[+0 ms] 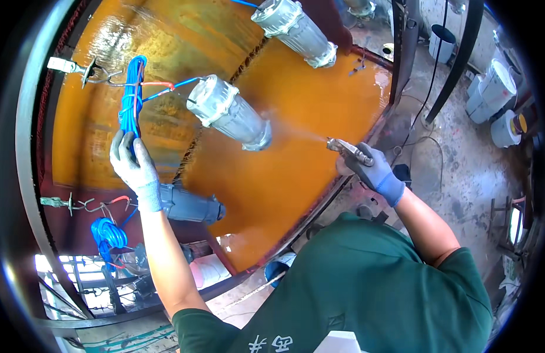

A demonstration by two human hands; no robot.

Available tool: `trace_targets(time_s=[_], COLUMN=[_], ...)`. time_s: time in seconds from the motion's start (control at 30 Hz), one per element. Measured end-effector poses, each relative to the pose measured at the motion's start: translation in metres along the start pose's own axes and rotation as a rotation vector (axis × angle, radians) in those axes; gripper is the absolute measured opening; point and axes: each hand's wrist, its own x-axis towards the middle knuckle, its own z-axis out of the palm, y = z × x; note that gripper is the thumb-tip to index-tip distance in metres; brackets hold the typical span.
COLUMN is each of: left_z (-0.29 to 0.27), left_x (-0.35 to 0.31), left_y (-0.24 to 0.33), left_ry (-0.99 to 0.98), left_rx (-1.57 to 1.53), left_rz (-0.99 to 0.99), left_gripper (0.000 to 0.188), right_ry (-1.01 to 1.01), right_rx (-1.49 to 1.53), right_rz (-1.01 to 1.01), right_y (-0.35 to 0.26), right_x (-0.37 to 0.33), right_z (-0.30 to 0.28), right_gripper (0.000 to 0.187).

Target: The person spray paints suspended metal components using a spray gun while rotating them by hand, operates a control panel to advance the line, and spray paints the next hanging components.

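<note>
My left hand [134,167], in a grey-and-white glove, grips the lower end of a coiled blue cable bundle [132,97]. The bundle hangs on a wire hook, and a blue lead runs from it to a silver-grey cylindrical motor or pump housing [230,110]. This housing hangs tilted in front of an orange-brown wet panel. My right hand [375,172], also gloved, is closed round a metal spray gun [350,150]. A pale mist leaves the nozzle toward the housing's lower right end; the gun and housing do not touch.
Similar housings hang above [294,32] and below [190,204], the lower with its own blue cable coil [109,233]. A dark curved rail [26,129] runs along the left. White buckets [492,88] stand on the stained floor [455,159] at right. A hose lies near them.
</note>
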Motion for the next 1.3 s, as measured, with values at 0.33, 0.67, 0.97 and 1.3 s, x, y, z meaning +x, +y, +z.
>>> trace_targets(time_s=[0.33, 0.67, 0.97, 1.3], left_z=[0.016, 0.042, 0.061, 0.059], left_x=[0.012, 0.066, 0.116, 0.088], left_y=[-0.046, 0.076, 0.104, 0.100], left_ry=[-0.094, 0.027, -0.014, -0.027], left_rx=[-0.019, -0.263, -0.328, -0.690], left_rz=[-0.218, -0.034, 0.091, -0.296], left_gripper=[0.042, 0.072, 0.053, 0.042], right_ry=[0.014, -0.111, -0.092, -0.113], right_rx=[-0.030, 0.050, -0.073, -0.133], right_rz=[0.134, 0.028, 0.128, -0.003], right_y=[-0.006, 0.007, -0.010, 0.000], right_x=[0.006, 0.014, 0.023, 0.038], right_z=[-0.006, 0.003, 0.001, 0.010], right_gripper=[0.026, 0.025, 0.024, 0.029])
